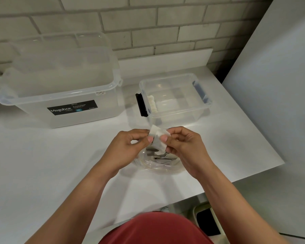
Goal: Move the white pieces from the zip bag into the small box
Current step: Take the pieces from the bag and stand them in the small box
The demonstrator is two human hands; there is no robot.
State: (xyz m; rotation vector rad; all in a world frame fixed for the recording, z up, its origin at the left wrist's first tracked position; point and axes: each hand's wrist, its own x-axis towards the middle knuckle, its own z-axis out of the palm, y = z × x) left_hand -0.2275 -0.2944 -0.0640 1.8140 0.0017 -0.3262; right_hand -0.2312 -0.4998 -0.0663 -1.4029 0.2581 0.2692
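Left hand (128, 147) and right hand (181, 147) pinch, seemingly touching.

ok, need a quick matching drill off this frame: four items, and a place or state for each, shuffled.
Items:
1. Megabox bin
2. small box
3. white pieces
4. zip bag

Places/states:
A. pinched between left hand and right hand
B. lying on the table under the hands
C. far left, black label on its front
D. right of the big bin, a row of white pieces along its left wall

Pairs: 1-C, 2-D, 3-A, 4-B
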